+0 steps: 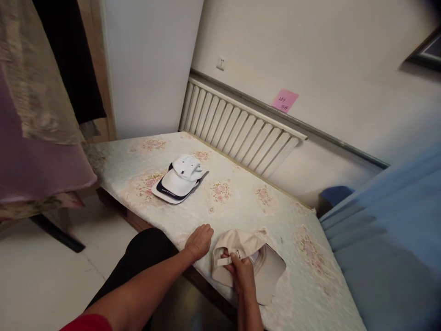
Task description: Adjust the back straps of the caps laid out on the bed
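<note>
A beige cap (pixel 265 266) lies upside down near the front edge of the floral mattress (pixel 241 197). My right hand (pixel 242 272) pinches the cap's back strap and buckle, fingers closed on it. My left hand (pixel 200 241) rests on the mattress just left of the cap, fingers curled down, holding nothing that I can see. Farther back on the mattress lie white caps (pixel 181 179) stacked together, one with a dark underside to its brim.
A white radiator (pixel 237 124) runs along the wall behind the mattress, with a pink note (pixel 285 100) above it. Blue fabric (pixel 389 239) covers the right side. Hanging clothes (pixel 34 115) fill the left. My dark-trousered knee (pixel 144 253) meets the mattress edge.
</note>
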The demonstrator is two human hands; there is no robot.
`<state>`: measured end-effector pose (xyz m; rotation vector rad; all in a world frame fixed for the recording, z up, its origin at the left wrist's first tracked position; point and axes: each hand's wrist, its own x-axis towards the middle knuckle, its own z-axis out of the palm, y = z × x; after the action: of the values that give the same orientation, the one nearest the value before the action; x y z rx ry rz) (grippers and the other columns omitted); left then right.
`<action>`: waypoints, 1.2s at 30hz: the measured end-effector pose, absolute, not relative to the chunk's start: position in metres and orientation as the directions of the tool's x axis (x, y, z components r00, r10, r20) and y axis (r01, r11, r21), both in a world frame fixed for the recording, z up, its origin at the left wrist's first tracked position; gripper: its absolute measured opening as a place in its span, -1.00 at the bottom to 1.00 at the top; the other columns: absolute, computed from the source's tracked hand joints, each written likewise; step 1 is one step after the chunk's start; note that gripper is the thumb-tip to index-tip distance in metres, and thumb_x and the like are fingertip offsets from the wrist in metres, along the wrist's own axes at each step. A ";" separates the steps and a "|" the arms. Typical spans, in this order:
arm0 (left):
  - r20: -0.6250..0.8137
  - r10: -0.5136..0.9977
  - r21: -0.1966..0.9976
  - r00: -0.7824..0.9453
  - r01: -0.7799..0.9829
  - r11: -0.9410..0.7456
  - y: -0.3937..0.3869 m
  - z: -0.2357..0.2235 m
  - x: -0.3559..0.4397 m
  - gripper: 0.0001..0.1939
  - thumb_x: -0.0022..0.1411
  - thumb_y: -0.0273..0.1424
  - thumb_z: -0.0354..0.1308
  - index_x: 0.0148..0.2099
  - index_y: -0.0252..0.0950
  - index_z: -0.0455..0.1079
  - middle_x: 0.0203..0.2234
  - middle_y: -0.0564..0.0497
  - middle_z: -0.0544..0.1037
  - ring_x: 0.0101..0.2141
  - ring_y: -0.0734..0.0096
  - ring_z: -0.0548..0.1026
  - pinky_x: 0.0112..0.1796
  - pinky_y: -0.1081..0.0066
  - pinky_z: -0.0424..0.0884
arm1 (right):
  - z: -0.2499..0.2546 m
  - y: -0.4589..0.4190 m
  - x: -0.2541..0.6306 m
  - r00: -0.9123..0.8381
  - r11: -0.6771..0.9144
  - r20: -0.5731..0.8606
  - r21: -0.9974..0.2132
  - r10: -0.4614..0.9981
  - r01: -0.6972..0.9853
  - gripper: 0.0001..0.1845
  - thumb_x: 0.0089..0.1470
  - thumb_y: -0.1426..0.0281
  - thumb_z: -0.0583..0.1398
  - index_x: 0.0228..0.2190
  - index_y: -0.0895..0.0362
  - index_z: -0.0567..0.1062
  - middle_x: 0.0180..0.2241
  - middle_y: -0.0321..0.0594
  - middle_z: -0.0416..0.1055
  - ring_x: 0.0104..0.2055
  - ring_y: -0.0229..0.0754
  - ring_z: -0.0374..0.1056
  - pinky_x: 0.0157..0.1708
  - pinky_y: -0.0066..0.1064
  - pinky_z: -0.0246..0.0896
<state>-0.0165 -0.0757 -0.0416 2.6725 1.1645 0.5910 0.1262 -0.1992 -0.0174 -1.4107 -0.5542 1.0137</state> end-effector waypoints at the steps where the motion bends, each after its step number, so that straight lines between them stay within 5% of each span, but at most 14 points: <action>1: 0.292 0.732 0.304 0.615 0.666 -0.681 -0.076 -0.042 -0.016 -0.82 0.14 -0.59 -0.04 -0.24 -0.30 0.30 -0.24 -0.09 0.36 -0.18 0.24 0.29 -0.12 0.26 0.24 | -0.015 -0.201 0.125 0.507 -0.118 -0.247 -0.955 0.826 -0.273 -0.54 -0.25 0.15 0.35 -0.36 0.25 0.51 -0.40 -0.10 0.55 -0.34 -0.09 0.47 -0.38 -0.33 0.37; 9: 0.292 0.737 0.310 0.609 0.669 -0.676 -0.077 -0.041 -0.017 -0.83 0.17 -0.58 -0.05 -0.24 -0.29 0.31 -0.24 -0.09 0.37 -0.19 0.24 0.30 -0.12 0.26 0.25 | -0.004 -0.206 0.108 0.485 -0.066 -0.361 -0.849 0.797 -0.524 -0.53 -0.38 0.26 0.45 -0.43 0.19 0.42 -0.43 -0.15 0.56 -0.45 -0.18 0.48 -0.46 -0.39 0.41; 26: 0.289 0.739 0.325 0.609 0.663 -0.674 -0.077 -0.039 -0.018 -0.83 0.18 -0.58 -0.07 -0.25 -0.29 0.30 -0.25 -0.08 0.37 -0.20 0.25 0.30 -0.13 0.26 0.25 | 0.008 -0.200 0.104 0.423 -0.014 -0.251 -0.872 0.871 -0.490 -0.59 -0.23 0.21 0.38 -0.35 0.18 0.45 -0.43 -0.24 0.51 -0.40 -0.16 0.45 -0.46 -0.38 0.37; 36: 0.253 0.751 0.336 0.610 0.672 -0.660 -0.076 -0.040 -0.018 -0.84 0.20 -0.56 -0.07 -0.25 -0.28 0.30 -0.25 -0.08 0.37 -0.19 0.25 0.30 -0.13 0.27 0.24 | 0.021 -0.196 0.100 0.472 0.012 -0.260 -0.867 0.843 -0.499 -0.55 -0.34 0.20 0.42 -0.40 0.18 0.45 -0.46 -0.19 0.52 -0.40 -0.11 0.46 -0.46 -0.35 0.38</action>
<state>-0.0176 -0.0757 -0.0401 2.6286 1.1769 0.5557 0.0998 -0.1964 0.0208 -1.1365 -0.3779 1.0848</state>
